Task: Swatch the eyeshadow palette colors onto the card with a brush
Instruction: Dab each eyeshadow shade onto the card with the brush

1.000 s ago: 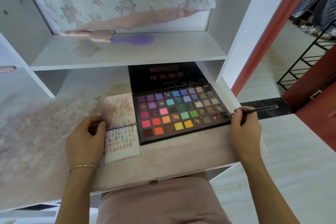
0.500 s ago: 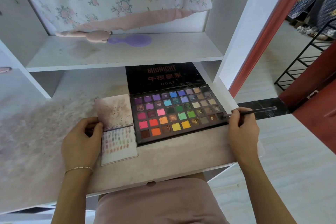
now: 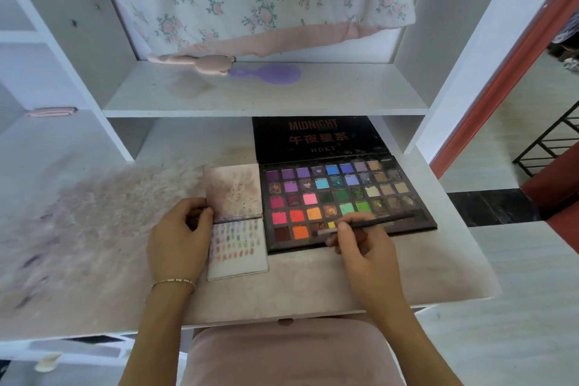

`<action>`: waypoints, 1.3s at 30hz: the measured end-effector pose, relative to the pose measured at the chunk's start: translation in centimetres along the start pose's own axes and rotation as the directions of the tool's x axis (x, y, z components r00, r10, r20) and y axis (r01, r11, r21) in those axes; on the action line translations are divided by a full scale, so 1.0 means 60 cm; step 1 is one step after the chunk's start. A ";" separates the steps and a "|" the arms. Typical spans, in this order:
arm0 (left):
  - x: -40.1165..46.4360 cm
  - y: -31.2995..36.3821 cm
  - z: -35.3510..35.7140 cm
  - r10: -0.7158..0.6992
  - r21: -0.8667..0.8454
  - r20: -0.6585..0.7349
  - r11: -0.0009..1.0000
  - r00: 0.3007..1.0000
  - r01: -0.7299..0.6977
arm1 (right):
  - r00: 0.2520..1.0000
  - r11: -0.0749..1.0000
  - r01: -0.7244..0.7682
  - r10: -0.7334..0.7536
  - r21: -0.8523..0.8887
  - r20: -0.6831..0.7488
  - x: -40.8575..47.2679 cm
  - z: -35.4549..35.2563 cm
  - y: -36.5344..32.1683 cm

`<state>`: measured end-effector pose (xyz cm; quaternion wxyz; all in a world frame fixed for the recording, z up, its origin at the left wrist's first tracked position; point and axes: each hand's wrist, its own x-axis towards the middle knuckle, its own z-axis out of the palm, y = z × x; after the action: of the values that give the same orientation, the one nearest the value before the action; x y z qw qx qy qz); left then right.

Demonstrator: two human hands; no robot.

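Head view: right hand (image 3: pixel 363 247) pinches brush (image 3: pixel 366 225), tip pointing left; card (image 3: pixel 238 260) lies left of it, under gripping left hand (image 3: pixel 178 238).

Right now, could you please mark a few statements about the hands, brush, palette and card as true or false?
1. The right hand holds the brush over the palette. True.
2. The palette is closed. False: its lid stands open, the colour pans showing.
3. The left hand rests at the card. True.
4. The card lies right of the palette. False: it lies on the palette's left.
5. The card is blank. False: rows of swatches already mark it.
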<state>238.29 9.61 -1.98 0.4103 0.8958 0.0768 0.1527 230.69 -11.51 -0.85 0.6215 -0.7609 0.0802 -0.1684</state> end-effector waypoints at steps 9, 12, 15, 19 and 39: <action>0.001 -0.010 -0.001 0.008 -0.019 -0.016 1.000 1.000 -0.008 | 0.973 0.997 0.009 0.010 -0.081 0.232 -0.017 0.077 -0.011; 0.004 -0.011 -0.002 0.008 -0.024 -0.022 1.000 1.000 -0.009 | 0.969 0.993 0.030 -0.001 -0.114 0.248 -0.016 0.083 -0.012; 0.004 -0.013 -0.004 0.019 -0.011 -0.023 1.000 1.000 -0.019 | 0.973 0.994 0.017 0.008 -0.105 0.231 -0.014 0.084 -0.012; 0.005 -0.013 -0.005 0.022 -0.008 -0.028 1.000 0.999 -0.022 | 0.967 0.986 0.049 -0.006 -0.160 0.256 -0.012 0.085 -0.010; 0.004 -0.014 -0.004 0.022 -0.004 -0.021 1.000 1.000 -0.022 | 0.961 0.978 0.082 -0.026 -0.194 0.276 -0.014 0.085 -0.006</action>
<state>238.43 10.39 -2.39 0.4098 0.8940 0.0709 0.1667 231.69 -6.46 -1.53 0.5406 -0.8383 -0.0100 -0.0703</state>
